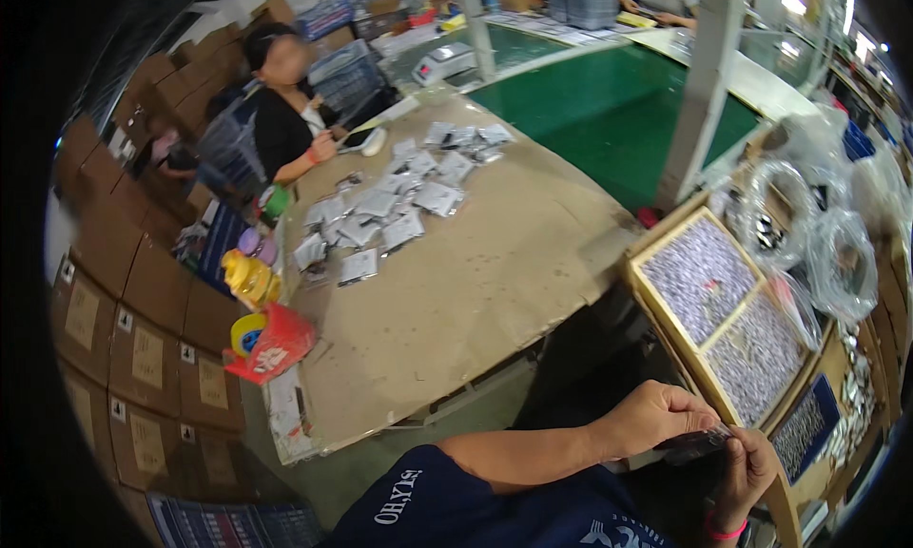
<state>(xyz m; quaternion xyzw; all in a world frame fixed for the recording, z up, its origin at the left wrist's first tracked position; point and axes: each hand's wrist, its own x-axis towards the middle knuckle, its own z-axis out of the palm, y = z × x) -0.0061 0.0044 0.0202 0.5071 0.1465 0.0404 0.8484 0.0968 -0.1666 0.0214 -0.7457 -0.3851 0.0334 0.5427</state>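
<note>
At the lower right, my left hand (656, 417) pinches one edge of a small clear plastic bag (700, 443). My right hand (747, 467), with a pink band on its wrist, has its fingers closed on the bag's other side. The bag looks dark and shiny; what lies inside it cannot be made out. Just beyond both hands is a wooden tray (702, 351) split into two compartments, each full of small greyish-white pieces. A dark blue tray (825, 407) of small dark metal parts sits to the right of my hands.
A brown-covered table (456, 310) holds several small clear packets (378, 203). Across it a person (285, 120) sits with a dark-screened device (357, 137). Clear plastic bags (842, 263) stand at the right, and a white post (699, 101) rises behind the wooden tray. Cartons (147, 353) are stacked left.
</note>
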